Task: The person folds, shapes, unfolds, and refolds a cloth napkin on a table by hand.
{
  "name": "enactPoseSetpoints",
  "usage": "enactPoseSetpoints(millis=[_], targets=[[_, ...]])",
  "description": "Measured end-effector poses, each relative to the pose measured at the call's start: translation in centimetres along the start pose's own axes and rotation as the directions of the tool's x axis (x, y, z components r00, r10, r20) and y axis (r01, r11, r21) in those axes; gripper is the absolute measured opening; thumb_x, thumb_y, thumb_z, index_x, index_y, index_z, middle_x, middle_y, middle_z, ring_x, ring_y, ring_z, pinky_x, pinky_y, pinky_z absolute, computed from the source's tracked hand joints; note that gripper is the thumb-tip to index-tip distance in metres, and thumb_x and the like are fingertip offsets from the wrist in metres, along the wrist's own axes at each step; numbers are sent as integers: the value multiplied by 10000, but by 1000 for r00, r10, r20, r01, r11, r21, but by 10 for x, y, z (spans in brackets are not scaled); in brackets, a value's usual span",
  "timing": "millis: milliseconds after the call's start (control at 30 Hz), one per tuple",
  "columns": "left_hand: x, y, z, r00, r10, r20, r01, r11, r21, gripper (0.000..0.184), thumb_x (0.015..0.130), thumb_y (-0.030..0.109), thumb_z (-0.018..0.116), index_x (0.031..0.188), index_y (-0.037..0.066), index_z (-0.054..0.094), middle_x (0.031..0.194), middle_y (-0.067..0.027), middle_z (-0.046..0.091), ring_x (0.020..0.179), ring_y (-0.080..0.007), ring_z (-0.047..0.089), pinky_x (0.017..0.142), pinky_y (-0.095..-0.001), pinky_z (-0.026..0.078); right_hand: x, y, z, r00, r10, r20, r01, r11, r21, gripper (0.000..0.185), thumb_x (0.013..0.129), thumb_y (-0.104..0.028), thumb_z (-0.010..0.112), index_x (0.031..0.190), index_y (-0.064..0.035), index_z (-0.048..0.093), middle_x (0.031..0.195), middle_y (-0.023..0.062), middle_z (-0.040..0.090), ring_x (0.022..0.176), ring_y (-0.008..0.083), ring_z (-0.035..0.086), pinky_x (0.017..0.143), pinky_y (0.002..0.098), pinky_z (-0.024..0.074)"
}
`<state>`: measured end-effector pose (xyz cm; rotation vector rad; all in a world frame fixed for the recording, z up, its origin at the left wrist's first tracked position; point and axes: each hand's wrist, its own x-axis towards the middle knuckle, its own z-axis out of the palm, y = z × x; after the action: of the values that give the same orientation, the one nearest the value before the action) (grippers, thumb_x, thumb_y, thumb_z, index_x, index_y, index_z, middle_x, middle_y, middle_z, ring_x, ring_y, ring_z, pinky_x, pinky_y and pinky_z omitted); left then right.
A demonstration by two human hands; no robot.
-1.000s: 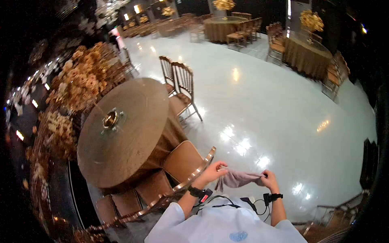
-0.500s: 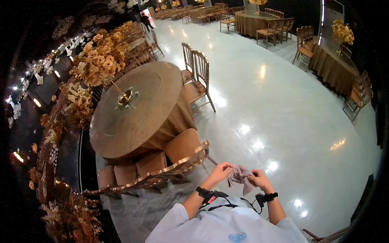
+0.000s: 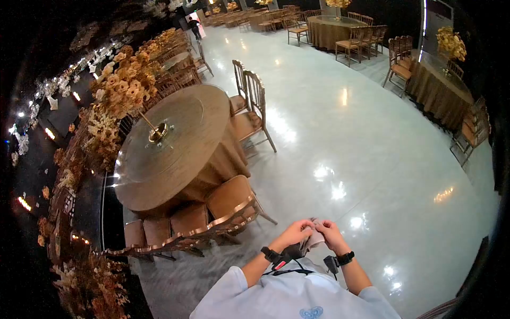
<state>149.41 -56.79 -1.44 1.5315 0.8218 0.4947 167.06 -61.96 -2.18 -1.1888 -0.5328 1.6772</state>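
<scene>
A greyish-pink cloth (image 3: 314, 240) is bunched between my two hands, close in front of my body. My left hand (image 3: 296, 234) pinches it from the left side, fingers bent around its edge. On the other side my right hand (image 3: 333, 236) grips its upper part between thumb and fingers. The two hands nearly meet at the top of the cloth, and its lower end hangs folded beneath them. Both wrists wear black straps with small devices and cables.
A round table (image 3: 175, 149) with a gold flower centrepiece (image 3: 125, 85) stands to the left. Several chairs (image 3: 228, 196) line its near side, two more its right. Glossy floor (image 3: 329, 133) extends ahead. Draped tables (image 3: 435, 87) stand at right; a person (image 3: 194, 27) is far off.
My hands have come closer together, and the cloth, spread between them before, is now more gathered. The table has shifted slightly left and down in view.
</scene>
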Motion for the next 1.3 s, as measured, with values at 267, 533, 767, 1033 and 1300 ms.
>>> enactPoseSetpoints(millis=[267,533,767,1033,1300], targets=[[99,31,-28,999,-10,46,1,982,188,240,802,163,637,1024,89,586,814,-3,545,738,-97,492,661,-255,434,77,-59,-34,990,28,-137,-12,993,117,210,823,-27,580,1021,33,543,898,106,612,758,186,626,637,285,531],[182,-12,-79,984,68,-166,-53,994,92,232,807,187,634,990,57,575,774,-44,579,707,-123,530,638,-277,445,156,-120,3,1000,26,-14,-25,997,75,340,787,10,591,1121,50,536,922,82,606,808,169,612,631,252,494],[183,-18,-140,943,-115,-313,111,993,-33,258,832,101,605,1071,24,544,882,-43,607,784,-109,574,659,-268,475,230,-146,50,960,71,271,7,961,-276,445,763,43,626,1194,30,518,965,97,618,824,162,613,729,278,503],[204,-40,-187,813,-254,-525,122,954,-274,285,844,147,626,1084,6,562,901,-42,620,820,-108,577,703,-261,476,327,-166,74,879,218,424,21,871,-491,325,790,37,614,1110,25,561,932,83,636,821,153,613,750,277,505],[213,-35,-231,505,-230,-832,162,972,-171,278,805,102,639,1063,21,577,900,-85,632,795,-146,594,683,-269,489,463,-213,44,864,219,454,136,765,-629,162,817,7,594,978,22,580,846,73,626,751,159,610,692,289,528]])
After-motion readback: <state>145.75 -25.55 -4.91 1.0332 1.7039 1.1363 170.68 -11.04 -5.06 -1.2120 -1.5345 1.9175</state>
